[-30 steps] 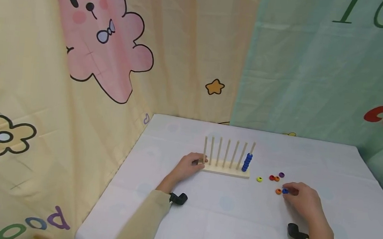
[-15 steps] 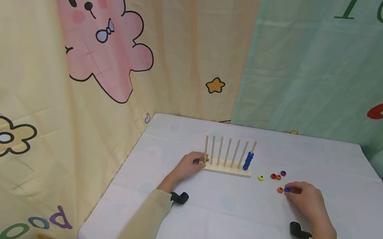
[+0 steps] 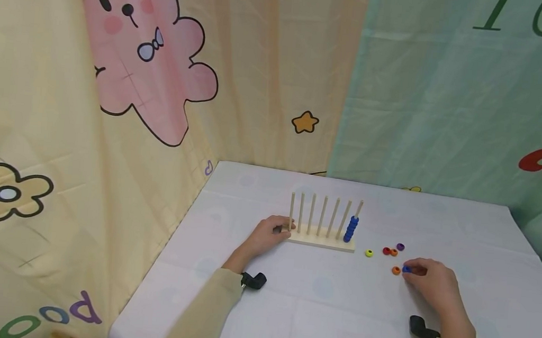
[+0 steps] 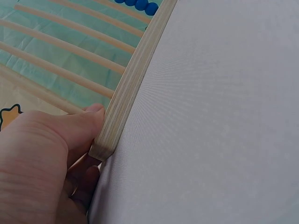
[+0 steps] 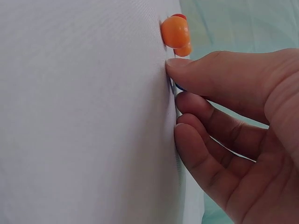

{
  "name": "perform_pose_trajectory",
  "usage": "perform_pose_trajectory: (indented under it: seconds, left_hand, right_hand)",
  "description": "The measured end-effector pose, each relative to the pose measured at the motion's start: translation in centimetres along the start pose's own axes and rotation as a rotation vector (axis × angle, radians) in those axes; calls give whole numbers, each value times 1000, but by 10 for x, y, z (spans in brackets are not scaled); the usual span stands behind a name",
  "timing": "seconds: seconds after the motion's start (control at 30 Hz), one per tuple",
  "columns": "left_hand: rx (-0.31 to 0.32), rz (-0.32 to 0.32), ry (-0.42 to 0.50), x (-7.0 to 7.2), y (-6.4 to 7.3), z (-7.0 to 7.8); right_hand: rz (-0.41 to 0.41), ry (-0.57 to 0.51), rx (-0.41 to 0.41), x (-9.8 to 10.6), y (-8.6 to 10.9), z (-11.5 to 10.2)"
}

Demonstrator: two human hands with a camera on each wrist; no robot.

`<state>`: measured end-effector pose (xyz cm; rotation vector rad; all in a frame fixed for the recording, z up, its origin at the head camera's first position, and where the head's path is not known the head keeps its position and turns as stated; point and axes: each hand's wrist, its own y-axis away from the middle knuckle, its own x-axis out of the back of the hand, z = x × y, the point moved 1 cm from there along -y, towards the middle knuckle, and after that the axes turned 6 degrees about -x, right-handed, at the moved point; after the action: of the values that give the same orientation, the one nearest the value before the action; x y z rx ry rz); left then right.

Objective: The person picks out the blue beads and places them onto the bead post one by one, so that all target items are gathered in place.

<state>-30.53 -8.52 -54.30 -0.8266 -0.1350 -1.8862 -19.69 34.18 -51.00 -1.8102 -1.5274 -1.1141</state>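
With the thumb and fingers of my left hand (image 3: 266,235), I grip the left end of a wooden peg rack (image 3: 320,241); in the left wrist view the thumb lies along its wooden base (image 4: 133,79). Blue beads (image 3: 350,228) are stacked on the rack's rightmost peg, and the other pegs are bare. My right hand (image 3: 431,282) pinches a loose blue bead (image 3: 406,269) at the tabletop, right beside an orange bead (image 3: 395,270). The right wrist view shows just a sliver of that blue bead, mostly hidden behind the thumb (image 5: 201,72).
Between the rack and my right hand lie a yellow bead (image 3: 369,253), a red bead (image 3: 386,251), a second orange bead (image 3: 394,252) and a purple bead (image 3: 400,247). A white cloth (image 3: 316,321) covers the table, and printed curtains (image 3: 269,73) hang behind it.
The right fingers now pinch the blue bead, which sits very slightly farther from the orange bead beside it. My left hand and the rack stay in place.
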Motion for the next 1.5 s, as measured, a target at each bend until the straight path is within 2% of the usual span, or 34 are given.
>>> perform_pose_trajectory:
  seconds: [0.23,0.43,0.67,0.87,1.13,1.33,1.5]
  left_hand:
    - [-22,-3,9,1,-1,0]
    - [-13,-13,6,0,0,1]
    - [-13,10,9,0,-3,1]
    - [0,22,-8,-1,0,-1]
    - [14,16,12,-5,2,-1]
    - [-9,22,20,-4,1,-1]
    - [-1,16,21,-4,0,-2]
  right_hand:
    - [15,-11,-25,1,3,0]
    - [1,-22,-39,4,7,0]
    - [-31,-32,-8,14,9,-6]
    - [-42,-7,-9,19,10,-8]
    - [5,-3,43,27,12,-9]
    - [57,-17,71,31,12,-18]
    - [70,-18,84,36,11,-24]
